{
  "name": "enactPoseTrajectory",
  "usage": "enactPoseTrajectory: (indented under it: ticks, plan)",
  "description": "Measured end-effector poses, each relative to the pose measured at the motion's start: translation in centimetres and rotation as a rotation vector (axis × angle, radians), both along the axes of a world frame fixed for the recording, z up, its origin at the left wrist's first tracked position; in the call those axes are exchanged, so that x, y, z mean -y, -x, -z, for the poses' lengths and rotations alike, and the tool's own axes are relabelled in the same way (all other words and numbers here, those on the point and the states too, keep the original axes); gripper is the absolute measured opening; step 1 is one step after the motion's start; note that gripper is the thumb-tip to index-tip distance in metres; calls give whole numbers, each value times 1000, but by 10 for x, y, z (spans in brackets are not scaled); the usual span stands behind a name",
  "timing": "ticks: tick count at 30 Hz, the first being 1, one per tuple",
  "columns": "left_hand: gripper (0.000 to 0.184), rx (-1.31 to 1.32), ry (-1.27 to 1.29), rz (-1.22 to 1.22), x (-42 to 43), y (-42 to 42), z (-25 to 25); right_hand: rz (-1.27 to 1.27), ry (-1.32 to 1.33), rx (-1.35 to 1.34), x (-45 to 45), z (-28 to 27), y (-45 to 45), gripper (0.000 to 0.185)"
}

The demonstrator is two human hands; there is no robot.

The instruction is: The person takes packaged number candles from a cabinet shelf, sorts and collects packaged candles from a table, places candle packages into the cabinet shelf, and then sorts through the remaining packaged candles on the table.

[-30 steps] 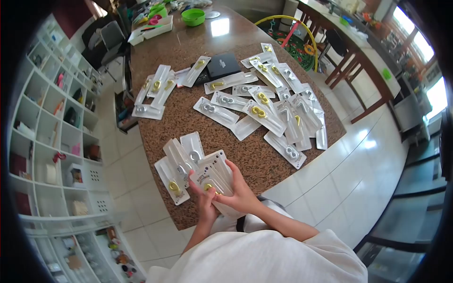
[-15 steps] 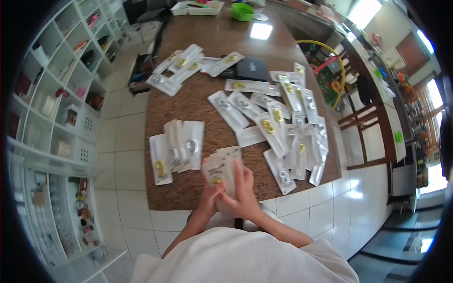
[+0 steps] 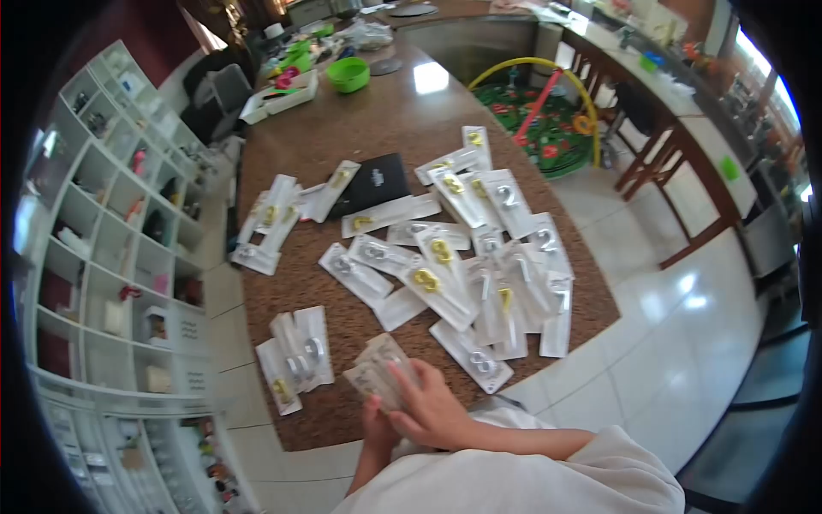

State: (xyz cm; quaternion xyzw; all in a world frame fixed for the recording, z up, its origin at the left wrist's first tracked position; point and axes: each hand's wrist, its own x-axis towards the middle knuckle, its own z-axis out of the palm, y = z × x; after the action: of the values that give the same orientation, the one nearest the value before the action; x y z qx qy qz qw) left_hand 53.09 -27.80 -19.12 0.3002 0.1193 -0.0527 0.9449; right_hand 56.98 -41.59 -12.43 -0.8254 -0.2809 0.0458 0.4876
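Note:
Both of my hands hold a stack of white blister packs over the table's near edge. My left hand grips the stack's lower left side, and my right hand wraps round its right side with fingers across the front. To the left of the stack lies a small group of packs with silver and gold number shapes. A large overlapping spread of similar packs covers the right part of the brown speckled table. Farther back on the left lies another small pile.
A black box lies mid-table. At the far end are a green bowl and a white tray with tools. White shelves stand on the left. A yellow hoop surrounds a green mat on the right.
The head view has shifted and turned between frames. The stack in my hands has tilted, and its gold number, visible earlier, is no longer clear. My right fingers have moved across its front.

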Motion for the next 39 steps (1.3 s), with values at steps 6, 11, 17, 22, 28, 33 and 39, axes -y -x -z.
enactPoseTrajectory:
  ticks: [6,11,17,22,28,33,39]
  plan:
    - [67,87,-82,-20,-16,-12,22,26,-257,-78,29,-6,-31,65]
    - [72,144,115,80,-26,-31,-3,327,-186,-60,78,-6,-62,55]
    - [77,165,164,11,-63,-40,-13,717,176,58,117,32,-82,44]
    - [81,305,107,132,-80,-46,-34,732,359,196,91,54,-84,50]
    - [80,192,72,17,-116,-24,-25,633,305,235,48,68,-77,50]
    - [75,184,178,-16,-145,-9,-15,543,272,223,12,78,-80,49]
    - [74,159,253,-62,-172,6,20,461,316,168,4,68,-95,44]
